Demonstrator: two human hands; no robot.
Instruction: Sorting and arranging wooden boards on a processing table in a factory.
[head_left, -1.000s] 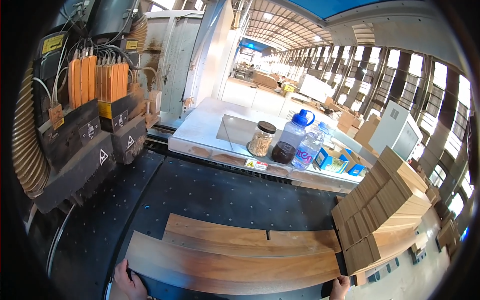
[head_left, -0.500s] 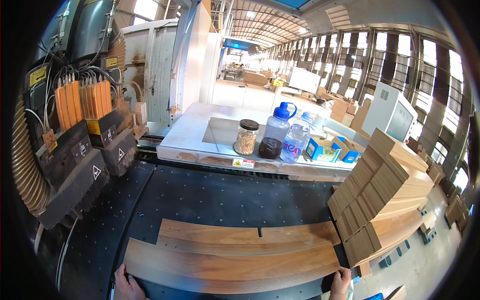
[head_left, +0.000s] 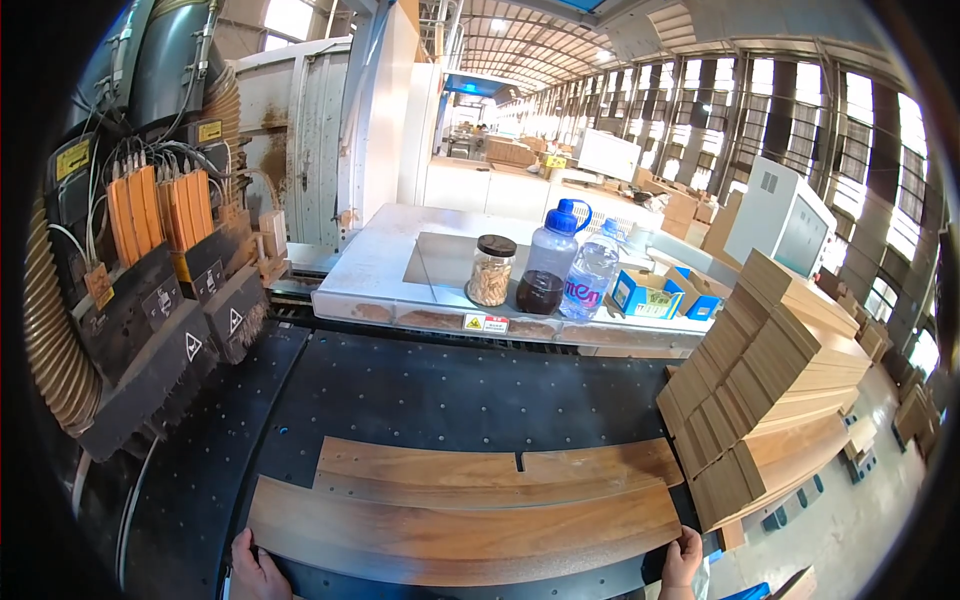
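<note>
A long wood-grain board [head_left: 460,545] lies nearest me, level over the black bed. My left hand [head_left: 257,570] grips its left end, thumb at the edge and fingers partly hidden below. At the opposite end, my right hand [head_left: 682,562] has its fingers curled around the board's corner. Just beyond it lies a second wood-grain board [head_left: 420,462], partly covered along its near side. A narrow slot is cut into that board's far edge, and small holes show near its left end.
A tall stack of boards [head_left: 740,400] stands close on the right. Machine heads with black brushes [head_left: 235,315] are at the left. Across the black perforated bed [head_left: 390,385], a white ledge [head_left: 370,275] carries a jar [head_left: 492,272], two bottles [head_left: 550,265] and small blue boxes [head_left: 650,295].
</note>
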